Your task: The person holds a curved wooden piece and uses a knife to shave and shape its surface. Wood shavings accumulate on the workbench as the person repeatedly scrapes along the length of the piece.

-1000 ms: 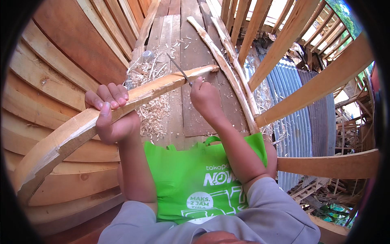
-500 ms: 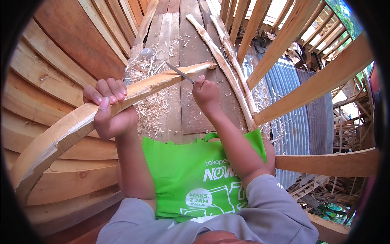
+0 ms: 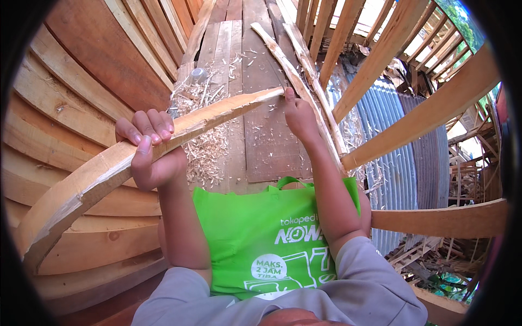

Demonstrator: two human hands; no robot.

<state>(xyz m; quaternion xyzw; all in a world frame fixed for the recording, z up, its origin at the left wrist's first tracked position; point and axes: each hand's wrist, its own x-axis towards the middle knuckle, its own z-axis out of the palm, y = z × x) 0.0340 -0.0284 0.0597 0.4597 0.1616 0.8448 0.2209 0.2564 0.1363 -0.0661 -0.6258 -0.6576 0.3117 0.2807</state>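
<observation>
Well, your left hand [image 3: 154,169] is clasping the beam [image 3: 217,114]; your curled right hand [image 3: 300,116] is hovering by its far end, contents unclear.

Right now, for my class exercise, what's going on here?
A person in a grey shirt grips a curved piece of wood with the left hand. The right hand is curled at the wood's far end; what it holds is hard to make out. Pale shavings lie on the floorboards, and a green bag covers the lap.
</observation>
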